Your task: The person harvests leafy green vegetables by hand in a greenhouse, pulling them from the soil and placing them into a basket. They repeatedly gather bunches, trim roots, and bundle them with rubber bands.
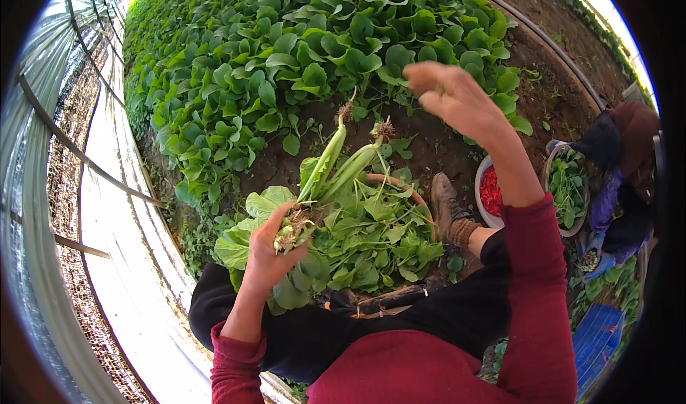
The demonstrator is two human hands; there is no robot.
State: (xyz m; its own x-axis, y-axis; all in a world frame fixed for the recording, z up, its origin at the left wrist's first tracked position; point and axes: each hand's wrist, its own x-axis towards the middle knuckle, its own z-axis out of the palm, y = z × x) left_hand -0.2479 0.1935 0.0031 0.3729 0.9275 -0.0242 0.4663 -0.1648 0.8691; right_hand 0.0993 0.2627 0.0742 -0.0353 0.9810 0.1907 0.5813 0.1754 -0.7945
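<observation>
My left hand (276, 248) grips a bunch of uprooted leafy green plants (335, 163), with roots and pale stems at the fingers and broad leaves to the left. Two plants of the bunch point away from me, their soil-caked roots uppermost. Below and beside them, a round basket with an orange rim (415, 195) is heaped with picked greens (375, 238). My right hand (450, 96) is raised over the front edge of the growing bed, blurred, its fingers bent. Whether it holds anything small is not clear.
Dense leafy greens (321, 34) grow ahead. At right stand a white tub of red pieces (489, 189) and a tub of greens (567, 189), beside another person (616, 189) in blue gloves. A blue crate (597, 345) lies lower right. Plastic sheeting on curved poles (80, 157) runs along the left.
</observation>
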